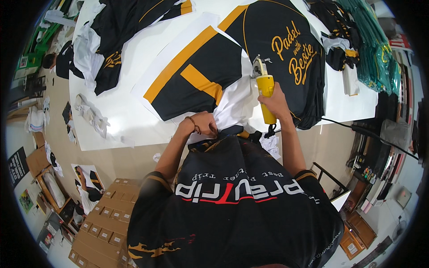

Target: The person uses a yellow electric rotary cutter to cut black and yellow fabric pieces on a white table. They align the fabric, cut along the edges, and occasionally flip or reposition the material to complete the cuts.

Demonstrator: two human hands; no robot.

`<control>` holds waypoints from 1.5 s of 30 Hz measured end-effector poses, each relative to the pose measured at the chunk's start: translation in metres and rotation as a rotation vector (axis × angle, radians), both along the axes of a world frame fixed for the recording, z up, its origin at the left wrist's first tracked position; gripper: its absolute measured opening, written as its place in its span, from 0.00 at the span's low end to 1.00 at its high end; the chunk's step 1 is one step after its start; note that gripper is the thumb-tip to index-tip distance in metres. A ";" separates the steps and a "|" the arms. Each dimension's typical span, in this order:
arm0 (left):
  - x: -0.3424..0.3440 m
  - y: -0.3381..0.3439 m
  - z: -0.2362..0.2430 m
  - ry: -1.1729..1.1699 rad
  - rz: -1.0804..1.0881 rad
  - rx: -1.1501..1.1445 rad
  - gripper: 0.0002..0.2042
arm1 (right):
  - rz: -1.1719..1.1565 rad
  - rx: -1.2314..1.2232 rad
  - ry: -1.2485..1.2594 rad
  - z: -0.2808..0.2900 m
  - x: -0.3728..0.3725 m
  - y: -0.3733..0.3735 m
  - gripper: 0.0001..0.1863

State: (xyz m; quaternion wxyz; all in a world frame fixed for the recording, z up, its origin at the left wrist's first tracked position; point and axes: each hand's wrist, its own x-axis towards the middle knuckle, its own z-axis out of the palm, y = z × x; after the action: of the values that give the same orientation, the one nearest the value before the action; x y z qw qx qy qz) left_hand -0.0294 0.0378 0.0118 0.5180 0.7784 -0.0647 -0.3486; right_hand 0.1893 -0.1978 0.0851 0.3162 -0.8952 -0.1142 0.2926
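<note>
My right hand (276, 102) is wrapped round the yellow body of a handheld electric fabric cutter (265, 85), its metal blade head pointing away from me. The cutter is over the table between two fabric pieces. My left hand (203, 123) is near the table's front edge, fingers curled on white fabric (233, 102). That fabric adjoins a black panel (172, 96) with gold bands and a white margin. To the right lies a stack of black printed fabric pieces (286, 27) with gold lettering. The left fingertips are partly hidden in the folds.
Black and white fabric (129, 27) is heaped at the far left of the white table (129, 111). White scraps (89, 115) lie near its left edge. Green plastic-wrapped goods (373, 49) stand at the far right. A black cable (357, 128) runs off rightward. Cardboard boxes (100, 219) are stacked at lower left.
</note>
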 end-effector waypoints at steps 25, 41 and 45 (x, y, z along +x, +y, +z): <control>0.004 -0.005 0.008 0.211 0.080 0.089 0.14 | 0.328 -0.097 0.034 0.012 0.093 0.019 0.34; -0.004 -0.009 -0.002 0.272 0.192 0.081 0.15 | 0.481 -0.169 0.070 0.026 0.137 0.056 0.48; -0.002 -0.009 0.001 0.271 0.192 0.074 0.14 | 0.496 -0.194 0.098 0.026 0.145 0.064 0.51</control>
State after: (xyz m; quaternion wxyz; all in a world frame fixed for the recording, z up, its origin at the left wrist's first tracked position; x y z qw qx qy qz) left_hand -0.0318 0.0287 0.0124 0.5240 0.7455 0.0931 -0.4014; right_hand 0.3344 -0.1339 0.1114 0.1527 -0.8506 -0.2861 0.4139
